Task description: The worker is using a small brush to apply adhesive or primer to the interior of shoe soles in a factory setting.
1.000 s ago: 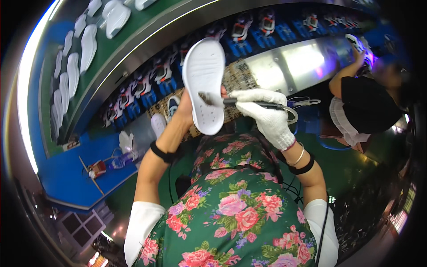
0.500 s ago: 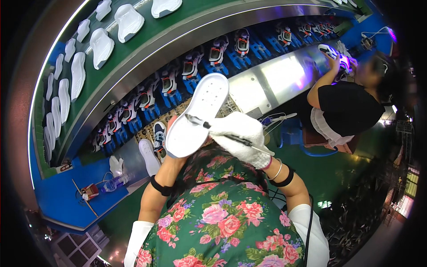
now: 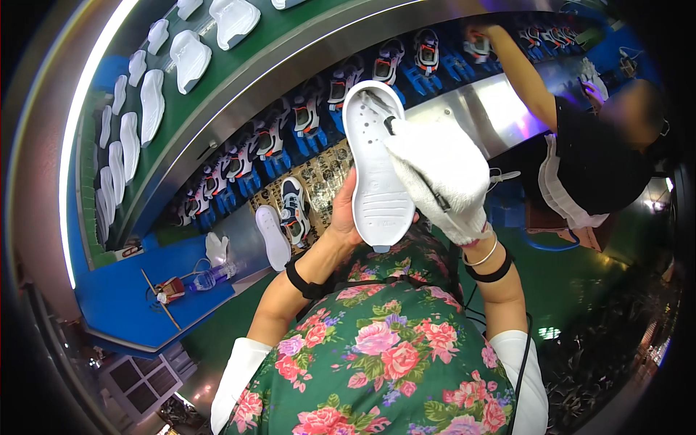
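A white shoe sole (image 3: 384, 192) stands almost upright in front of me, its hollow side with small holes and ridges facing me. My left hand (image 3: 345, 212), bare, is closed around its left edge and back. My right hand (image 3: 444, 170), in a white knitted glove, is closed on a slim dark-handled brush (image 3: 390, 122). The brush tip touches the inside of the sole near its far, rounded end. Beyond my left wrist, a navy and white shoe (image 3: 293, 210) and a second white sole (image 3: 273, 238) lie at the bench edge.
Several shoes on blue holders (image 3: 306, 116) line the curved conveyor. Above it, white soles (image 3: 151, 107) lie on a green belt (image 3: 217, 72). At left a blue table (image 3: 119, 290) bears a bottle (image 3: 210, 278) and a glove (image 3: 216, 248). A co-worker (image 3: 594, 159) reaches toward the conveyor at right.
The sole has turned more upright and moved right in view. The brush has gone from its middle to the far end. The co-worker's arm has swung from a lit shoe to the conveyor.
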Motion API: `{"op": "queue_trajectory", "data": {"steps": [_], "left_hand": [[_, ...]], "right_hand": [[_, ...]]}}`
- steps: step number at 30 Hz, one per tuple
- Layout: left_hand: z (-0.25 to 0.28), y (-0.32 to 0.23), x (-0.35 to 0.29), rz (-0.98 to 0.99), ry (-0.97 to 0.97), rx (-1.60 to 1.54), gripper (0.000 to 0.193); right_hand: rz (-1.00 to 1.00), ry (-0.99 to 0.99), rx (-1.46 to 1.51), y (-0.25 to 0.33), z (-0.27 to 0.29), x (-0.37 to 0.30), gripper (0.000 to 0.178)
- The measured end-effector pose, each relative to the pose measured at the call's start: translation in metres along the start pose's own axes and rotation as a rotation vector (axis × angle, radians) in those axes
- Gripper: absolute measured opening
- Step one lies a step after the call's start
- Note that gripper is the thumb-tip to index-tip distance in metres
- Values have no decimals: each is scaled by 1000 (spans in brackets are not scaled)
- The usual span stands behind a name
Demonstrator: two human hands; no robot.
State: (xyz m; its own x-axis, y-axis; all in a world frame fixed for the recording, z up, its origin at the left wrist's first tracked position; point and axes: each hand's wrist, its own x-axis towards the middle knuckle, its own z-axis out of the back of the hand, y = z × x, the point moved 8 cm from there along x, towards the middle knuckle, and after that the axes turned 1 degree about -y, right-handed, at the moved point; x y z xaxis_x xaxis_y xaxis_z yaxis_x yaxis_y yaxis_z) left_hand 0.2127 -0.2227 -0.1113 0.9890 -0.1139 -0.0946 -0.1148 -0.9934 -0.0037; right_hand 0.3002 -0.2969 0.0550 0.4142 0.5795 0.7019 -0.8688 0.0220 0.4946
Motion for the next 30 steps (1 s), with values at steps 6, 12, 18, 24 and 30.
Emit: {"op": "queue_trajectory", "data": {"steps": [6,12,18,24,30], "left_hand": [[19,-1,-10,-58,-109,9,74],[18,-9,-11,-146,-89,-127,80],[7,-25,-1,-224,-105,134,88],[1,-35,8,-237,-70,129,89],[-6,-40,9,-282,-78,105,95]], "right_hand": [[-20,63,143,23,-11,-12,24],[-130,-62,179,-1,-13,-27,26],[-229,24,464,-1,-29,-36,20],[-74,20,266,17,-34,-46,23],[-379,-91,499,-10,-34,-59,23]]}}
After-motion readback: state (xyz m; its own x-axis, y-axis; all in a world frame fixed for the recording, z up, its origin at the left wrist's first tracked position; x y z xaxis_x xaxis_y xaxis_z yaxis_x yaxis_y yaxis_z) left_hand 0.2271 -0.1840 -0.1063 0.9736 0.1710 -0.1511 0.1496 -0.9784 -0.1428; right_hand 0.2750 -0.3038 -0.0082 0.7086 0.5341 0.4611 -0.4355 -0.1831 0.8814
